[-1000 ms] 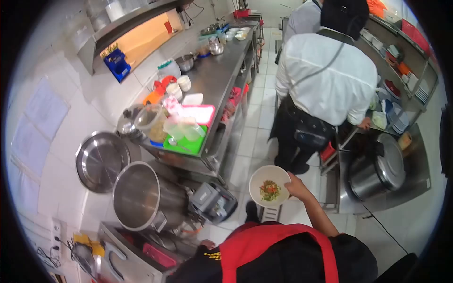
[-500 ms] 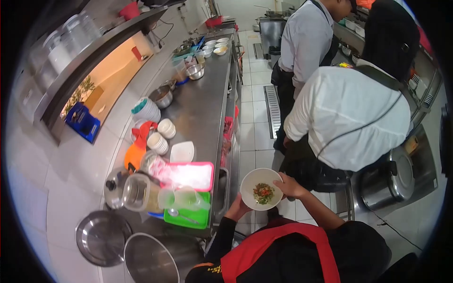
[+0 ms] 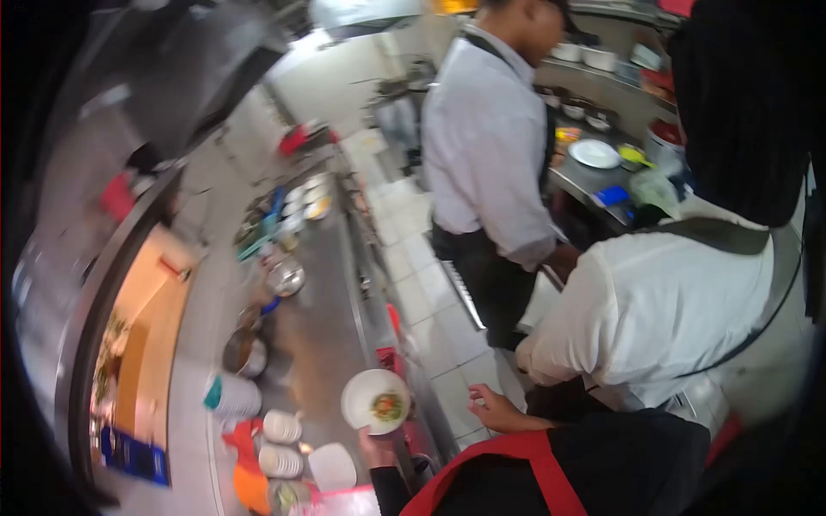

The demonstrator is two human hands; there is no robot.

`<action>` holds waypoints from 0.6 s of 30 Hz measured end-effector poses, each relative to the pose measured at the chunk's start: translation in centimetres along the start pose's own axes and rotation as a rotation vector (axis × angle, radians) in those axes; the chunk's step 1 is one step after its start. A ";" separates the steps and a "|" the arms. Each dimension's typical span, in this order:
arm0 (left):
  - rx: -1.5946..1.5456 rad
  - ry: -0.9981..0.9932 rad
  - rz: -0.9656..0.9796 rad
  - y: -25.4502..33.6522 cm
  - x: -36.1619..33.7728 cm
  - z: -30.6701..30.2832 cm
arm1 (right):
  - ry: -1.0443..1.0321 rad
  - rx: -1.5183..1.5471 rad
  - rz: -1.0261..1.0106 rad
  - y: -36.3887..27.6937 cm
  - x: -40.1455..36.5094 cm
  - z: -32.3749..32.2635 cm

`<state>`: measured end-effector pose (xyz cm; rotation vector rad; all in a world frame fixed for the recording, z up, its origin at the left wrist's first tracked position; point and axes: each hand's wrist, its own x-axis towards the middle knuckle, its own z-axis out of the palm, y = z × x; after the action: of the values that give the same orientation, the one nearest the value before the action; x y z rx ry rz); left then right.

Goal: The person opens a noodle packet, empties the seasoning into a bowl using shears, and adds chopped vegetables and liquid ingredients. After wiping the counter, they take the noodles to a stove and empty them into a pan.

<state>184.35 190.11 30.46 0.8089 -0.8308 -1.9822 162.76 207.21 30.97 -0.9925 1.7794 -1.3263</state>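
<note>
A white bowl (image 3: 357,397) with chopped green and red bits at its bottom is held by my left hand (image 3: 377,447), which grips the near rim. The bowl is over the right edge of the steel counter (image 3: 323,322). My right hand (image 3: 497,408) is off the bowl, to its right, with fingers apart and slightly curled and nothing in them. Left of the bowl stand stacks of small white cups (image 3: 280,461) and a square white dish (image 3: 332,467).
Two people in white shirts stand close on my right, the nearer sleeve (image 3: 564,348) near my right hand. Metal bowls (image 3: 247,353), a stack of white bowls (image 3: 234,396) and an orange-red item (image 3: 249,486) line the counter's wall side. A white plate (image 3: 594,154) lies on the far right worktop.
My left hand has carried the bowl left, to over the counter's edge. The right hand has let go of it. My view has turned up and to the right, and is blurred.
</note>
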 end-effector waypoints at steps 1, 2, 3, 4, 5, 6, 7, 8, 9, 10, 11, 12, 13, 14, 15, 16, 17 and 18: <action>-0.050 0.059 0.032 0.4 2.1 0.1 | -0.014 -0.025 0.058 0.5 0.5 -0.5; -0.074 0.109 0.024 0.7 4.0 0.1 | -0.016 -0.005 0.072 1.1 0.8 -0.7; -0.097 0.163 0.020 1.2 6.1 0.0 | -0.026 0.000 0.135 0.9 1.3 -1.5; -0.125 0.166 0.011 1.5 8.2 -0.2 | -0.037 0.008 0.199 0.7 1.9 -2.5; -0.153 0.171 0.005 1.6 10.3 -0.3 | -0.049 0.020 0.261 0.5 2.4 -3.3; -0.159 0.175 -0.012 2.2 11.7 0.1 | 0.010 -0.030 0.315 0.7 2.9 -3.7; -0.164 0.180 -0.022 2.7 13.7 0.7 | 0.039 -0.073 0.327 1.0 3.6 -4.4; -0.155 0.156 -0.025 2.8 16.6 0.8 | 0.061 -0.112 0.337 1.4 4.5 -4.9; -0.141 0.137 -0.026 3.0 19.4 0.5 | 0.077 -0.146 0.349 1.4 5.4 -4.9; -0.122 0.122 -0.023 3.2 21.5 0.1 | 0.104 -0.108 0.297 0.5 6.1 -5.1; -0.110 0.114 -0.023 3.9 23.1 0.9 | 0.072 -0.150 0.305 0.6 7.6 -4.7; -0.096 0.100 -0.021 4.7 25.2 2.0 | 0.043 -0.187 0.308 0.9 9.7 -4.1; -0.093 0.086 -0.016 5.4 26.9 3.1 | 0.011 -0.234 0.307 0.7 11.6 -3.9; -0.082 0.034 -0.031 6.1 28.4 3.6 | -0.058 -0.237 0.345 -0.7 14.0 -3.6; -0.061 0.037 -0.052 6.5 30.1 3.5 | -0.143 -0.292 0.272 -1.8 16.5 -3.0; -0.049 0.043 -0.067 6.7 31.8 3.0 | -0.234 -0.356 0.196 -2.9 19.1 -2.5; -0.038 0.056 -0.076 7.0 33.3 2.7 | -0.334 -0.418 0.114 -4.1 21.5 -2.2; -0.065 0.042 -0.095 7.1 34.7 2.4 | -0.394 -0.414 0.103 -5.5 23.6 -1.8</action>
<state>169.70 157.84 29.25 0.8629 -0.7116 -2.0575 151.13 186.18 34.69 -1.2619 1.7939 -0.6479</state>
